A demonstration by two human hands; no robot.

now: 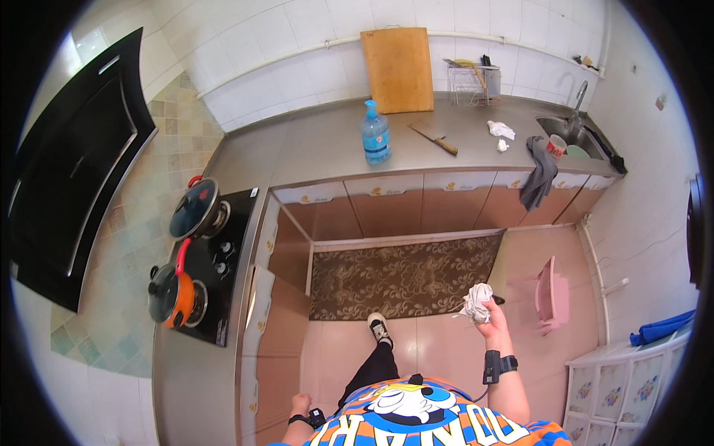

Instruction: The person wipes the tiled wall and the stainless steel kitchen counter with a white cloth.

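Note:
My right hand is raised over the floor at the right, its fingers wrapped around a crumpled white wad, either paper or thin cloth. Low beside my body hangs my left hand, small in the picture; its fingers look curled, and whether anything is inside cannot be seen. On the steel counter ahead, another crumpled white piece lies with a smaller white scrap near it. A wooden-handled knife rests to their left, and a blue pump bottle stands beyond it.
A wooden cutting board leans on the wall near a wire rack. A grey cloth hangs by the sink. Left is a gas hob with two lidded pots. A pink stool and patterned mat are on the floor.

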